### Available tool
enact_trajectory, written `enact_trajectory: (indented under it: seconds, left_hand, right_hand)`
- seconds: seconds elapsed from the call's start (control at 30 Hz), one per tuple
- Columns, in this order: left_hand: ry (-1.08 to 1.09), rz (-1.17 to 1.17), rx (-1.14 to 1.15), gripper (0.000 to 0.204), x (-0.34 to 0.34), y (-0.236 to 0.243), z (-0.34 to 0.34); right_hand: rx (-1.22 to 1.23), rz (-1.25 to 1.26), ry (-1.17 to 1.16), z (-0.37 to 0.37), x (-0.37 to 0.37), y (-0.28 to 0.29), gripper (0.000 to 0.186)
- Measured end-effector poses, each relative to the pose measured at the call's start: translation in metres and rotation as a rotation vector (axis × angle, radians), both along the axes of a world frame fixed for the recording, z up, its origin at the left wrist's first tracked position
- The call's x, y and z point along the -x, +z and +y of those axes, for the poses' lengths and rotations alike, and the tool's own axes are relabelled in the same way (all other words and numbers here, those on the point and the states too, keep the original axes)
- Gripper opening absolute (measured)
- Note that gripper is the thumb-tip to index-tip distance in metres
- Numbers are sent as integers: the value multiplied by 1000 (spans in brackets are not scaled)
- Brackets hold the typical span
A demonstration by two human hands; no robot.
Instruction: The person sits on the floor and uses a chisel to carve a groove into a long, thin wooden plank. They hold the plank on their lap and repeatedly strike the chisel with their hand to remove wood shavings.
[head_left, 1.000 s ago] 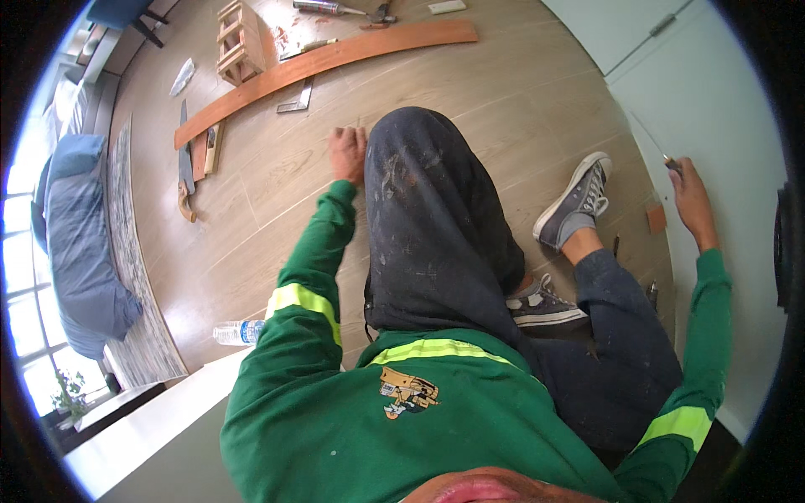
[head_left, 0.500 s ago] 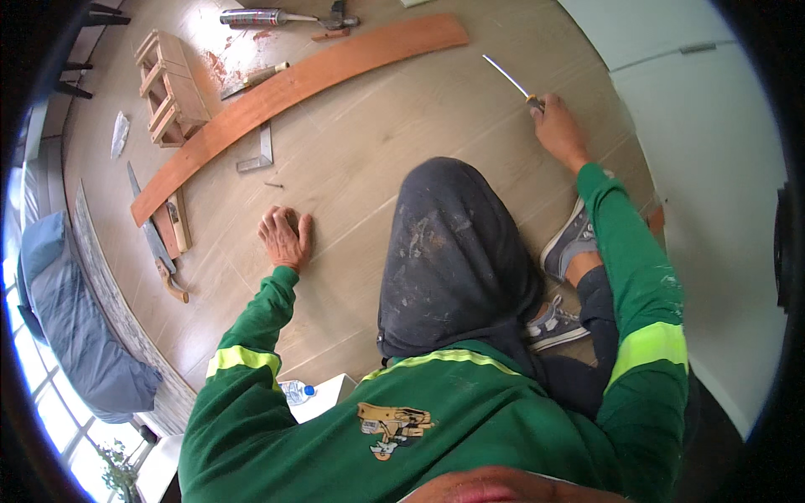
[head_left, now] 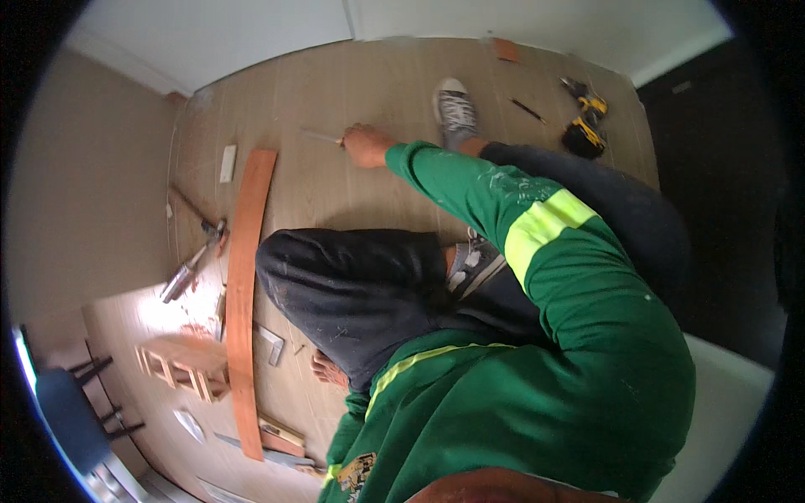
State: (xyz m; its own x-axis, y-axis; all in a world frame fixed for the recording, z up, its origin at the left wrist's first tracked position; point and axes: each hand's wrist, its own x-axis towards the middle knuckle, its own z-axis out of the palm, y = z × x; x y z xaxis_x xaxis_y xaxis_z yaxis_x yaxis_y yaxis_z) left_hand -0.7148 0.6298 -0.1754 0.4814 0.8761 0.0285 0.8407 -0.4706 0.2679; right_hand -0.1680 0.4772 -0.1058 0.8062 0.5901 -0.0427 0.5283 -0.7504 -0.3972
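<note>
My right hand (head_left: 366, 145) is closed round the handle of a screwdriver (head_left: 322, 136), held out over the wooden floor. Its shaft, smeared by motion, points left. Low beside my bent knee, my left hand (head_left: 329, 369) rests on the floor with fingers stretched, partly hidden by the leg. Close to those fingers lie a small screw or nail (head_left: 299, 350) and a try square (head_left: 271, 344). A long, slightly curved reddish board (head_left: 243, 310) lies left of my knee, partly covering a handsaw (head_left: 289, 458).
A wooden frame-like box (head_left: 184, 366), a caulking gun (head_left: 186, 272) and a hammer (head_left: 201, 214) lie beyond the board. At the far right are a yellow-black power drill (head_left: 587, 121) and a dark pencil-like stick (head_left: 528, 110). White and dark cabinet fronts or walls edge the floor.
My view has swung to the right, bringing the drill into sight. I have turned with it, my right hand still gripping the screwdriver; my left hand stays on the floor, now partly behind my knee.
</note>
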Motion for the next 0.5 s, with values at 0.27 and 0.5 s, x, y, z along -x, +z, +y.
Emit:
enact_trajectory:
  seconds: [0.27,0.5]
  left_hand:
    - [-187,37,-91,43,25,29,-6]
    - [94,-675,187,29,37,-3,48]
  right_hand:
    - [-173,73,-179,-96,-67,149,46]
    - [-250,-49,-325,-256,-87,109,48]
